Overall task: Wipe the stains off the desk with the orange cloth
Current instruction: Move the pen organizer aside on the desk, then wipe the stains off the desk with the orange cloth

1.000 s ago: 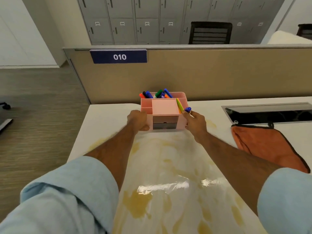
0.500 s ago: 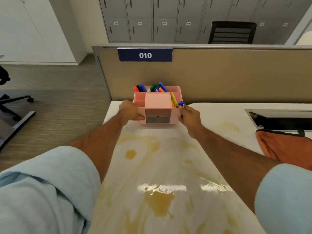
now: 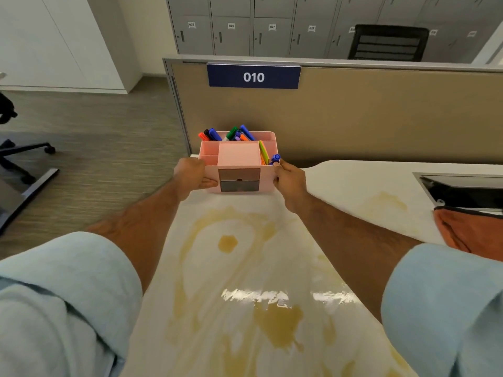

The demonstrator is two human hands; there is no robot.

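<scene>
Two bare hands reach forward from pale blue sleeves (image 3: 65, 303) and grip a pink desk organiser (image 3: 238, 163) in the upper middle of the frame; the left hand (image 3: 190, 176) is closed around its left side, the right hand (image 3: 289, 177) is closed around its right side, thumb near a blue pen cap; the organiser, filled with coloured markers (image 3: 231, 134), sits at the far edge of the white counter (image 3: 340, 183), against a tan partition (image 3: 381, 115) bearing a blue sign (image 3: 253, 76) that reads 010.

Yellow-brown stains (image 3: 277, 322) cover most of the counter between the arms, from just below the organiser down to the bottom of the frame, with a wet glare across the lower middle; a fainter stain lies toward the right.

The orange cloth (image 3: 473, 232) lies crumpled at the right edge of the frame, on the counter below a dark cable tray (image 3: 462, 189), well apart from both hands; neither hand touches it.

By this view, wiping has not begun; the stains look untouched; the organiser appears to be getting cleared out of the way; picking up the cloth and all the wiping remain.
</scene>
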